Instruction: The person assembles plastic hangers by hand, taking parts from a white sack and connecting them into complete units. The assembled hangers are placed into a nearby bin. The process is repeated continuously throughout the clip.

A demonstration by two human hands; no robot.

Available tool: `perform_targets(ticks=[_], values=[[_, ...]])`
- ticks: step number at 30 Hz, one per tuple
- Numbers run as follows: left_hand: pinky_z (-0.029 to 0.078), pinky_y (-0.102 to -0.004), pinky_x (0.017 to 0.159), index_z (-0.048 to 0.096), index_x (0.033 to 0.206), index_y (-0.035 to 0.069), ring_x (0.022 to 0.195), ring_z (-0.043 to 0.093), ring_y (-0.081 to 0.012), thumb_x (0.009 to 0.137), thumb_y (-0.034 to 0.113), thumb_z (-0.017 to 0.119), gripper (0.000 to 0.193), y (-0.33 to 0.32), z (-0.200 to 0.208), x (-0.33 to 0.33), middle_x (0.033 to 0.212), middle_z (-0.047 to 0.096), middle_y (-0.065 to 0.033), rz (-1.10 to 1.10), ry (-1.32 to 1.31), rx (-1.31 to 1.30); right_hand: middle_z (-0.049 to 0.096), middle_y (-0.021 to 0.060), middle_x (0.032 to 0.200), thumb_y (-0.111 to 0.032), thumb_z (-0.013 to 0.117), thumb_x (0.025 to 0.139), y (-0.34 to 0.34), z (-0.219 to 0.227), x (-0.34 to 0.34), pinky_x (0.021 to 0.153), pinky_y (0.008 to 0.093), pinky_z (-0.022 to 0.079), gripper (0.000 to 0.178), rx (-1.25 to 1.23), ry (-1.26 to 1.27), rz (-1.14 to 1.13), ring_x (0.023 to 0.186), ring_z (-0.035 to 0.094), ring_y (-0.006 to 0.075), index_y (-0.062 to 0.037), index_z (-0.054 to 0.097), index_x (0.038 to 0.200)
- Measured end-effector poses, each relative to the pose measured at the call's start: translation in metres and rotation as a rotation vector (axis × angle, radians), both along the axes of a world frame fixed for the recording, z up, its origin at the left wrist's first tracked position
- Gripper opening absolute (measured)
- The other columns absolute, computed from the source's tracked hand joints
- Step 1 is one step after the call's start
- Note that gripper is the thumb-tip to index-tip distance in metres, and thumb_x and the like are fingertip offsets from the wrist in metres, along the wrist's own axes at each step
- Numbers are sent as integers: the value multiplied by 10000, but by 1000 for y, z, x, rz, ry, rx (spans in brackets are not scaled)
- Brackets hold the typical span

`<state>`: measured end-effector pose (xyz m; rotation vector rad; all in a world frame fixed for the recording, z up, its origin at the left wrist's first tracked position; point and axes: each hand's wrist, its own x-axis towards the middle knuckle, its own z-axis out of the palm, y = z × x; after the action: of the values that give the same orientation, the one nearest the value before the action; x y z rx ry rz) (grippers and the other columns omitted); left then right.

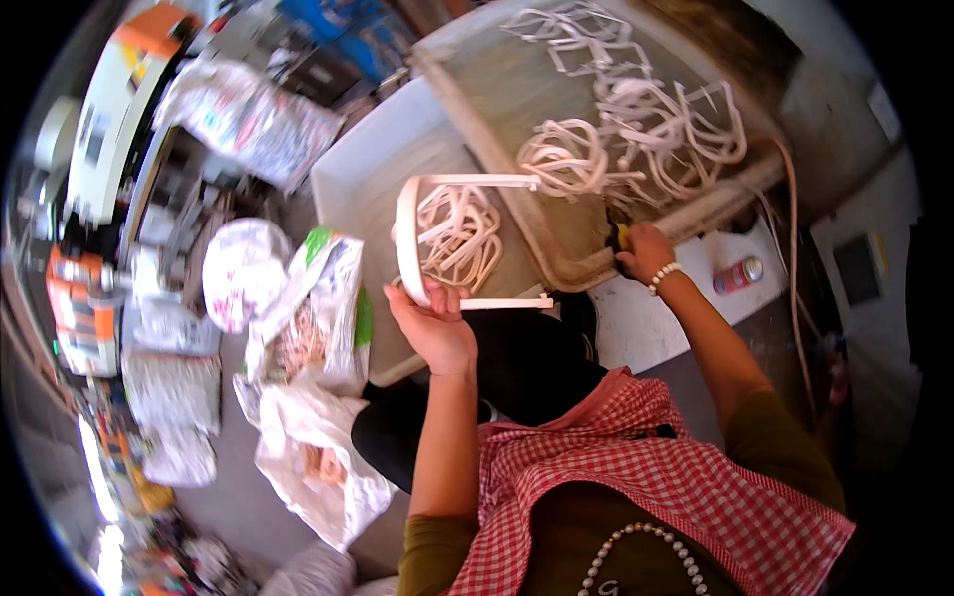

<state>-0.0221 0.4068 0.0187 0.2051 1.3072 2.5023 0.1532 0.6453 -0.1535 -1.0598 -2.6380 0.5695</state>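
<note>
My left hand (437, 333) is closed around one corner of a white U-shaped plastic handle (408, 223), whose two arms point to the right. Below that handle, several similar pale curved pieces (467, 238) lie tangled in a whitish plastic tub (343, 179). My right hand (648, 253) grips pliers with yellow and black handles (622, 236) at the near rim of a second, larger tub (477, 134). The pliers' jaws are dark and hard to make out. Inside this tub lie a bundle of pale curved pieces (563, 159) and a looser heap of pale plastic pieces (686, 134).
A can (737, 275) lies on a white board (641, 328) at the right. On the left stand a sack holding small pale pieces (303, 343), an opened white bag (308, 427) and several stuffed bags. Orange and white machines (119, 109) line the far left. A hose (792, 219) hangs at the right.
</note>
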Motion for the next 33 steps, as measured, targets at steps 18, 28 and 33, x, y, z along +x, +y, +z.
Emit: perform_targets(ticks=[18, 28, 33], values=[[373, -311, 946, 405, 1299, -17, 1056, 493, -174, 982, 292, 448, 445, -273, 13, 16, 1120, 535, -110, 642, 194, -371, 611, 123, 940, -71, 579, 864, -287, 213, -191, 767, 346, 470, 203, -318, 287, 1404, 846, 587, 301, -35, 603, 1063], [416, -355, 934, 372, 1315, -46, 1119, 508, -242, 891, 223, 628, 564, -463, -93, 68, 1261, 490, -166, 1329, -402, -687, 633, 123, 943, -125, 549, 876, -499, 198, -283, 782, 397, 466, 176, -290, 141, 2034, 892, 600, 300, -55, 634, 1013], [480, -303, 761, 450, 1173, -12, 896, 584, -141, 868, 111, 644, 382, -459, -58, 67, 1052, 584, -92, 1297, -256, -285, 656, 130, 919, -139, 581, 815, -560, 120, -326, 756, 417, 487, 209, 286, -441, 1979, 877, 624, 318, -120, 657, 1009]])
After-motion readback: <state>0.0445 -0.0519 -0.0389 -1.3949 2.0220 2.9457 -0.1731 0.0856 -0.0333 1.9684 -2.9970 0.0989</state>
